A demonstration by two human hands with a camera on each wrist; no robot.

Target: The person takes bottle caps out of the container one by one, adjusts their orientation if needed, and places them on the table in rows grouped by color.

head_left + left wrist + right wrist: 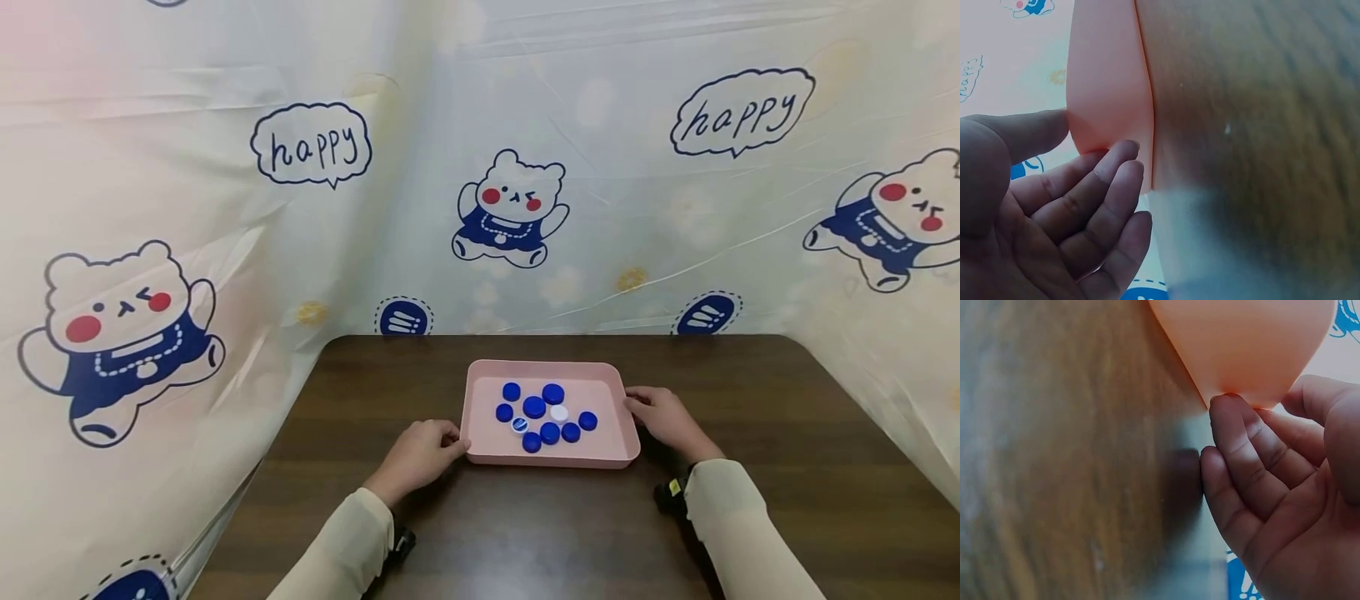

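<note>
Between pinching fingers [1124, 187], a shallow, rectangular pink plastic tray [551, 461] is held at both ends: the left hand [418, 457] grips its near left corner, the right hand [667, 417] its right wall. Inside, apart from the fingers, I see round blue plastic caps [534, 407] clustered with two white ones [559, 413].

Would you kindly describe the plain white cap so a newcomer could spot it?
On the brown table sits a pink tray. Inside, among blue caps, find the white cap; unlike the blue-marked cap nearby, its top is plain white.
</note>
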